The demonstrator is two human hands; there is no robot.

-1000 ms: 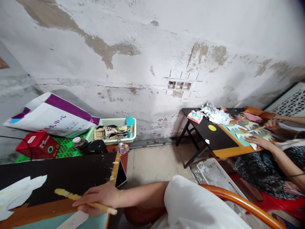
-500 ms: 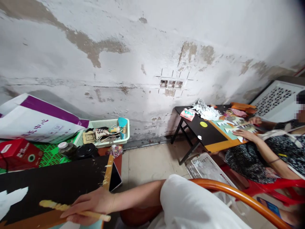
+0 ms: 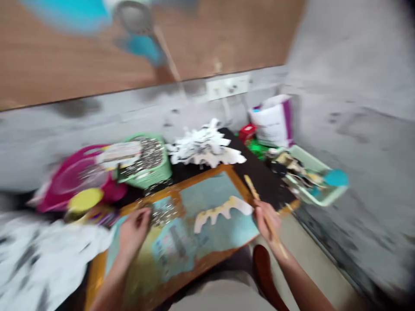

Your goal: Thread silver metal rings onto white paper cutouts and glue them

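The picture is smeared by motion. My right hand [image 3: 267, 220] is closed round a thin wooden stick [image 3: 253, 189] smeared with pale paste, at the right edge of a low table [image 3: 207, 259]. A white jagged paper cutout [image 3: 223, 209] lies on a light blue sheet [image 3: 210, 196] just left of that hand. My left hand [image 3: 134, 229] rests on the sheet near a silvery glitter patch [image 3: 162, 214]; its fingers are blurred.
A heap of white paper cutouts [image 3: 202, 147] lies at the back of the table. A green basket [image 3: 147, 160] and a pink tub [image 3: 81, 177] stand at the left. A pale green tray [image 3: 311, 181] of odds and ends, a red box [image 3: 247, 131] and a white and purple bag [image 3: 274, 119] sit at the right by the wall.
The view has swung left from the wall and the other person to my own table. My left hand has come into view. My right hand still grips the stick.
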